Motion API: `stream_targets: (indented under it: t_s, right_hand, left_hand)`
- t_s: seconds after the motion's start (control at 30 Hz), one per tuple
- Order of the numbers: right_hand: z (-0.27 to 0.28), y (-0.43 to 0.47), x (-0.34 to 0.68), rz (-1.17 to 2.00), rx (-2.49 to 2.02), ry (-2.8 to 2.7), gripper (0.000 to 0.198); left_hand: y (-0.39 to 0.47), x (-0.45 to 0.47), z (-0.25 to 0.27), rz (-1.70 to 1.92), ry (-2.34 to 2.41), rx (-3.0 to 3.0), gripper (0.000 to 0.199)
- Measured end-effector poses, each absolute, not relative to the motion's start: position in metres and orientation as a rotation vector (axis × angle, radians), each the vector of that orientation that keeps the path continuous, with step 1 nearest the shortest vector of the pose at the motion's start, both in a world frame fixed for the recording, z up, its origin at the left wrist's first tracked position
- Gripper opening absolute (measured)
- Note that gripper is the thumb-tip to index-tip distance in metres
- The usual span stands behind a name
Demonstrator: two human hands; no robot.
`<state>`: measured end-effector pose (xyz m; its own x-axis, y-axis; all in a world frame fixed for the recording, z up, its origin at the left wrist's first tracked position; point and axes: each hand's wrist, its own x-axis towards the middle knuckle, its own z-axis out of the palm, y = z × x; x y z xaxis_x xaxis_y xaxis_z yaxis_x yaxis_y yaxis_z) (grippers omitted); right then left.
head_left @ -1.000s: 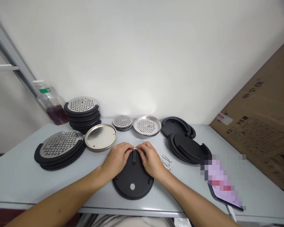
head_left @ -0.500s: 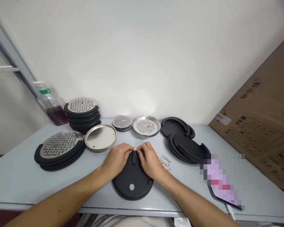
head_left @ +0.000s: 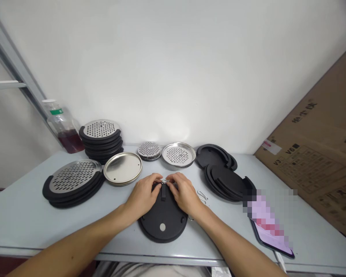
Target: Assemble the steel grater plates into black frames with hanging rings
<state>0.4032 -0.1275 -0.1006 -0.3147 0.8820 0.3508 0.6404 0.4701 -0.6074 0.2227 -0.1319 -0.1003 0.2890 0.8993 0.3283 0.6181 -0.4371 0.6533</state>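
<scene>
A black round base (head_left: 165, 225) lies underside up on the table in front of me, with a pale round spot near its near edge. At its far end a small metal wire clip (head_left: 164, 182) sits by a short black tab (head_left: 163, 192). My left hand (head_left: 145, 193) is closed, pinching the clip's left side with thumb and forefinger. From the right, my right hand (head_left: 184, 193) pinches the same clip, its fingers closed too. Loose wire clips (head_left: 202, 195) lie beside my right wrist, partly hidden by it.
Perforated discs in black holders (head_left: 72, 179) and a taller stack (head_left: 102, 134) stand left, near plain metal lids (head_left: 123, 169). Behind are perforated plates (head_left: 178, 155). Black holders (head_left: 230, 181), a phone (head_left: 272, 231) and a cardboard box (head_left: 314, 154) are right; a bottle (head_left: 65, 129) stands back left.
Both hands stay at the clip, their fingers shifting slightly around it. The right hand and wrist now cover more of the loose wire clips. The view has moved a little.
</scene>
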Motion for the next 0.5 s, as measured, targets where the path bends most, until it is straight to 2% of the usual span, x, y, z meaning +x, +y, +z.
stream_targets:
  t_s: [0.5]
  right_hand:
    - [-0.1037,-0.1322,0.4010,0.486,-1.332,-1.989,0.012]
  left_hand:
    - [-0.1363,0.2242,-0.0993,0.959,1.386,2.167,0.014]
